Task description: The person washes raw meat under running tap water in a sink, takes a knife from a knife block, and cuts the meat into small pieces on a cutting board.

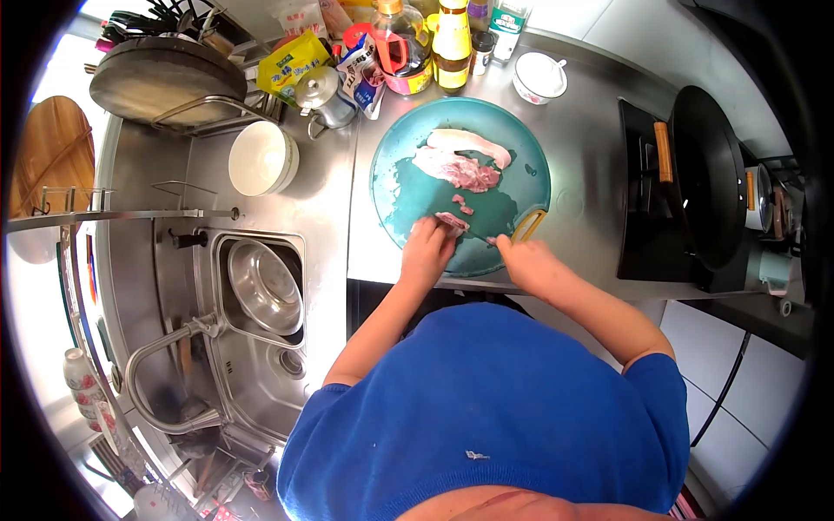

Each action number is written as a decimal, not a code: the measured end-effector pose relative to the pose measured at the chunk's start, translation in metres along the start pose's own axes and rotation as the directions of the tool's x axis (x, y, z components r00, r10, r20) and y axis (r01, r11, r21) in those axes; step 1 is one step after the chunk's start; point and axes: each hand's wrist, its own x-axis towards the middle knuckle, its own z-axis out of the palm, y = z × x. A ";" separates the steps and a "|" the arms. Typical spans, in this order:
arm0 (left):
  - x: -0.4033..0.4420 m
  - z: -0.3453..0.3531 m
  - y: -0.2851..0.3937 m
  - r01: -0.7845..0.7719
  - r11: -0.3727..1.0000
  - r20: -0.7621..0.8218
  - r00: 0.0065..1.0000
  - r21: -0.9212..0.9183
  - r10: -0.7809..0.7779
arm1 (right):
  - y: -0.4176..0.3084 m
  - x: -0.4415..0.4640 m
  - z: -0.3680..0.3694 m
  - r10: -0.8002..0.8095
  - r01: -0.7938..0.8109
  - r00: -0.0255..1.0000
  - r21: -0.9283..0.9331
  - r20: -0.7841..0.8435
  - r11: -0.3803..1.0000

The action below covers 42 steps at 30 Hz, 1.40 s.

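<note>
In the head view, the person's left hand (pixel 427 247) grasps a small pink-and-white piece of raw meat (pixel 453 223) with bent fingers, low on a round teal cutting board (pixel 508 139). The right hand (pixel 526 258) is clenched at the board's lower right edge, beside a yellow-rimmed handle (pixel 530 226); what it grips is too hidden to tell. Small pink meat bits (pixel 463 205) lie between the held piece and a larger pale-and-pink meat slab (pixel 460 165) farther up the board.

Pale wall tiles (pixel 630 33), bright light
</note>
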 end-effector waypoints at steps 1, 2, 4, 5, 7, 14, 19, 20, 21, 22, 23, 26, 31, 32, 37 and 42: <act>0.000 0.000 -0.001 0.007 1.000 0.003 1.000 -0.002 -0.007 | -0.001 -0.002 -0.002 0.039 -0.036 0.995 -0.031 0.097 0.999; 0.000 0.001 -0.002 0.004 1.000 0.010 1.000 -0.005 -0.004 | -0.002 0.007 0.005 0.045 -0.043 0.994 -0.027 0.097 0.999; 0.001 0.004 0.001 0.020 1.000 -0.012 1.000 -0.018 -0.020 | -0.006 0.045 0.027 -0.082 0.091 0.987 0.060 -0.134 0.994; 0.000 0.005 0.000 0.020 1.000 -0.009 1.000 -0.016 -0.021 | -0.011 0.061 0.032 -0.083 0.092 0.987 0.064 -0.134 0.994; -0.002 0.004 -0.002 0.002 1.000 -0.021 1.000 0.003 -0.002 | -0.022 0.086 0.035 -0.135 0.150 0.973 0.071 -0.188 0.986; 0.001 0.000 -0.008 -0.037 0.999 -0.022 0.999 -0.003 0.037 | 0.024 0.001 0.021 0.092 -0.090 0.996 0.126 -0.012 0.988; 0.003 -0.007 -0.007 -0.012 0.996 0.056 0.998 -0.085 0.016 | 0.027 -0.018 -0.004 0.286 -0.261 0.948 0.179 -0.137 0.949; 0.004 -0.008 -0.007 -0.013 0.996 0.057 0.998 -0.083 0.018 | 0.020 -0.018 -0.004 0.238 -0.225 0.966 0.122 -0.104 0.967; 0.007 -0.011 -0.006 0.011 0.997 0.054 0.999 -0.081 -0.007 | 0.013 -0.017 -0.002 0.192 -0.187 0.979 0.070 -0.066 0.980; 0.008 -0.012 -0.005 0.035 0.996 0.049 0.998 -0.080 -0.031 | 0.009 -0.015 0.003 0.194 -0.189 0.979 0.074 -0.068 0.979; 0.008 -0.011 -0.004 0.032 0.996 0.052 0.998 -0.080 -0.028 | 0.006 -0.011 0.011 0.154 -0.151 0.985 0.036 -0.081 0.988; 0.007 -0.009 0.000 0.111 0.991 0.050 0.993 -0.071 -0.108 | -0.001 -0.009 0.011 0.077 -0.079 0.993 -0.016 -0.094 0.997; 0.002 -0.005 -0.002 0.014 0.999 -0.014 1.000 -0.038 -0.014 | 0.000 0.000 -0.002 0.054 -0.054 0.998 -0.034 0.009 0.998; 0.001 -0.004 -0.003 0.018 0.999 -0.016 1.000 -0.039 -0.019 | -0.001 0.009 -0.002 0.002 -0.002 1.000 -0.002 -0.016 1.000; 0.000 -0.007 -0.005 0.023 0.998 -0.008 1.000 -0.063 -0.023 | -0.021 0.077 0.021 -0.170 0.184 0.968 0.061 -0.185 0.981; -0.003 -0.005 -0.006 -0.009 0.999 -0.044 0.999 -0.053 0.006 | -0.009 0.041 0.022 -0.099 0.109 0.984 0.058 -0.150 0.992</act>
